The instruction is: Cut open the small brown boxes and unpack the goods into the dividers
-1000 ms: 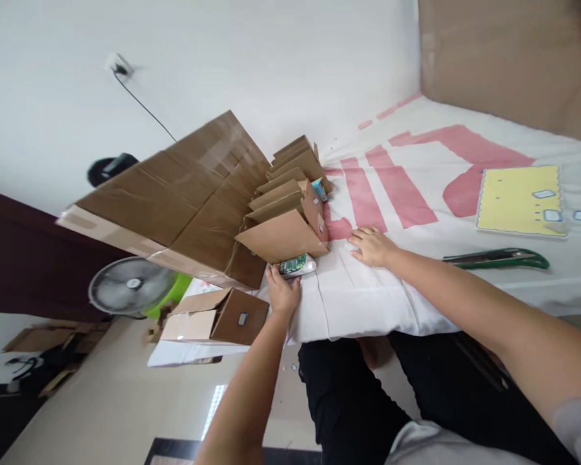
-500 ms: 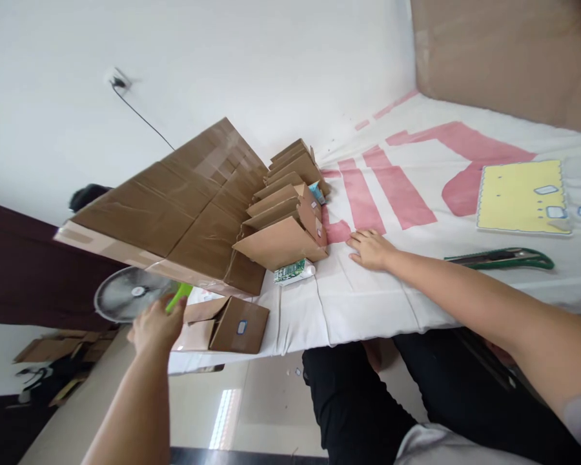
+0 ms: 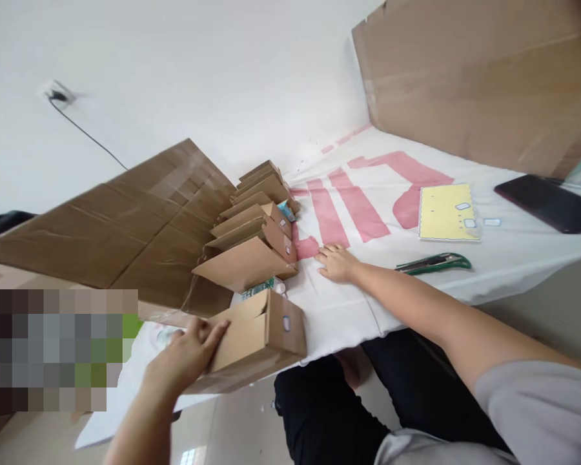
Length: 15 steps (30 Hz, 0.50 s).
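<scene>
My left hand (image 3: 186, 355) grips the far left end of a small cardboard box (image 3: 285, 329), thumb on top and fingers partly hidden. A small label with a blue edge shows on the box's right face. My right hand (image 3: 339, 263) lies flat on the white cloth with its fingers spread, holding nothing. Just behind the gripped box, a green and white carton (image 3: 261, 287) is partly covered. Beyond that stands a row of open cardboard boxes (image 3: 249, 258), and a light-blue packet (image 3: 286, 210) pokes out of one.
A large cardboard sheet (image 3: 145, 219) leans left of the row. Near my right forearm lies a green utility knife (image 3: 436, 263). Farther right are a yellow notepad (image 3: 445, 213), a loose label (image 3: 492, 222) and a black phone (image 3: 552, 201). A big carton (image 3: 465, 90) stands behind.
My left hand has gone from beside a lime-green thing to the small box, which has shifted right, closer to me. The right hand stays on the cloth. The view has turned right.
</scene>
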Available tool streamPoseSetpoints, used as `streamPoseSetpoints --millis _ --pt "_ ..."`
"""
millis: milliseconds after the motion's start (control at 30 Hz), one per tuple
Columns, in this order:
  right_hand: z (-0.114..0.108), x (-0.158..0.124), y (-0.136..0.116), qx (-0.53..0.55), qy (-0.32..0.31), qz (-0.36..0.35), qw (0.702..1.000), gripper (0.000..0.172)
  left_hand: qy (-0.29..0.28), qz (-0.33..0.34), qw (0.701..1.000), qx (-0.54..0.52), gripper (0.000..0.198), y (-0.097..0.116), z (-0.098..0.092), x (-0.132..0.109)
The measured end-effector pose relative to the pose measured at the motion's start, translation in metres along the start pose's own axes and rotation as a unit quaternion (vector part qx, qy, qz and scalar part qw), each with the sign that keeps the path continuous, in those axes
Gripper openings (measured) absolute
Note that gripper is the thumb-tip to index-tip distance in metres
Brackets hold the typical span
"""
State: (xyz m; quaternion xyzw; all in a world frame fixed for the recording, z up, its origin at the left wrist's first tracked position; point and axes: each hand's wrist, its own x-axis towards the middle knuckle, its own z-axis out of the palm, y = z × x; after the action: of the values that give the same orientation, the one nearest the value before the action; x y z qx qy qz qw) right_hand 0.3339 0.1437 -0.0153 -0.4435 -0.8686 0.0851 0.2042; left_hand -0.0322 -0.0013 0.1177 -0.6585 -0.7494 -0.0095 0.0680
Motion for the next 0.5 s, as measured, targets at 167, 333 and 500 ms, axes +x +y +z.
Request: streamPoseSetpoints --millis 167,333,500 --pt "-0.003 -0.001 -0.004 0.069 -0.011 0.040 0.997 0.046 -0.068 0.081 0.979 0.172 0.058 0.089 -0.009 -0.005" --pt "-0.015 -0.021 -0.011 0.190 0.006 0.109 0.976 0.030 -0.050 0.105 0.978 0.174 0.059 0.101 -0.008 0.000" --pt "-0.022 -0.068 -0.039 0.343 0.046 0.131 0.929 0.024 -0.067 0.098 0.975 0.188 0.058 0.101 -0.010 0.001"
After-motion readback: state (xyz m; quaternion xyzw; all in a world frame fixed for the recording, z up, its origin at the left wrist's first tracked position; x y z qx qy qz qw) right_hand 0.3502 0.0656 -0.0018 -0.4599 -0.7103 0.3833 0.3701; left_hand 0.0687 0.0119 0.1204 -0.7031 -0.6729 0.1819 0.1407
